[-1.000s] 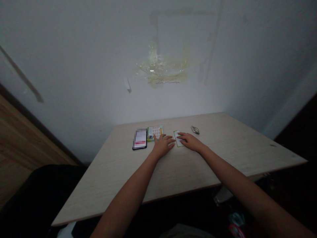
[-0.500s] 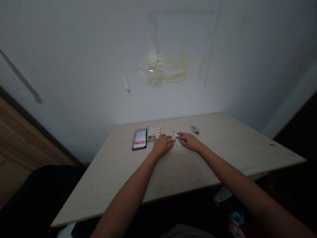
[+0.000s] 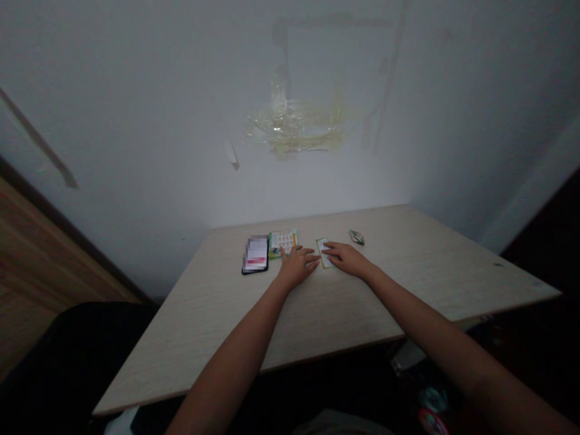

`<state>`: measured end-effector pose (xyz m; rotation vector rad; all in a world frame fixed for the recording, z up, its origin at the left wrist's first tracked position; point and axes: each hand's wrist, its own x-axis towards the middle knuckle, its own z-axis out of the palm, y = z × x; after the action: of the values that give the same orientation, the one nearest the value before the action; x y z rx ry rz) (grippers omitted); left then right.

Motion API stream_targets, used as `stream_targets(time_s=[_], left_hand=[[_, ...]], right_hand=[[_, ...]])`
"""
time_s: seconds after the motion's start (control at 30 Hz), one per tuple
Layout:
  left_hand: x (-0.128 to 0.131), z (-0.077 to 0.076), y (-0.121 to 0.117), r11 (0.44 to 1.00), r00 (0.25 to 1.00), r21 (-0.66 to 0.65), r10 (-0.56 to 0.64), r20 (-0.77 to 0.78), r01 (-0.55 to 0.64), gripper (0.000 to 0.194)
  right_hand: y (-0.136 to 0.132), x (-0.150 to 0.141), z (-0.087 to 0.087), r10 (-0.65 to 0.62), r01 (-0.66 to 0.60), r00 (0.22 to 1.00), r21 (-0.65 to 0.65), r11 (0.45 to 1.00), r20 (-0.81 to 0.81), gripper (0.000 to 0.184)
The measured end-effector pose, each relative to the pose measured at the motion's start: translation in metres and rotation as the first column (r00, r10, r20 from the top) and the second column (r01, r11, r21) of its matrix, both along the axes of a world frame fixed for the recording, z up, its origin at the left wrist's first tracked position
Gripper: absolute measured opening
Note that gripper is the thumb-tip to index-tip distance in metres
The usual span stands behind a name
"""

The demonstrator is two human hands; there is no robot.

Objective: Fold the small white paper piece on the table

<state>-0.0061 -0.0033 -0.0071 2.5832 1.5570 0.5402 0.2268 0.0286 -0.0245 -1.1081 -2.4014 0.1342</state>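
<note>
A narrow printed slip (image 3: 325, 262) lies flat on a pale tabletop (image 3: 317, 314), to the right of the phone (image 3: 257, 254), partly covered by my right hand (image 3: 350, 258). From my remote post, I see that hand's fingers extended and slightly spread, their tips over the slip; how hard they press, I cannot tell. My left hand (image 3: 297, 267), between the phone and the slip, has its fingers fanned, the thumb and forefinger over a larger printed sheet (image 3: 284, 239) just right of the phone. The other fingertips reach the slip's near side, though whether they touch it I cannot tell. In my judgement, thin paper like this calls for light, even pressure from the finger pads, spread along the slip rather than bunched at one spot, with the wrists low; a hard sideways push could crease or skew it. The left thumb needs care too, since dragging it could nudge the sheet against the phone. Farther right of the phone, beyond my right hand, sits a small folded packet (image 3: 357, 237).
</note>
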Motion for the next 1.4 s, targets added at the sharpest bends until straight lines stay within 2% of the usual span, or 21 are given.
stream_targets(time_s=[0.63, 0.9, 1.23, 1.4], left_hand=[[0.0015, 0.0049, -0.0024, 1.0, 0.998, -0.008, 0.01, -0.057, -0.01, 0.032], [0.0011, 0.003, -0.0007, 1.0, 0.999, -0.008, 0.011, -0.049, -0.011, 0.031], [0.0002, 0.0019, -0.0003, 1.0, 0.999, -0.009, 0.003, -0.035, -0.003, 0.032], [0.0005, 0.0015, -0.0005, 1.0, 1.0, -0.001, 0.001, -0.031, -0.001, 0.031]], right_hand=[[0.0023, 0.0, -0.0024, 0.017, -0.018, 1.0, 0.007, 1.0, 0.008, 0.037], [0.004, 0.0011, -0.0055, 0.021, -0.021, 0.999, 0.003, 1.0, -0.035, 0.037], [-0.0022, -0.0015, 0.0012, 0.003, -0.003, 1.0, 0.017, 1.0, 0.007, 0.036], [-0.0004, -0.0017, -0.0008, -0.007, 0.006, 1.0, 0.022, 1.0, 0.026, 0.036]])
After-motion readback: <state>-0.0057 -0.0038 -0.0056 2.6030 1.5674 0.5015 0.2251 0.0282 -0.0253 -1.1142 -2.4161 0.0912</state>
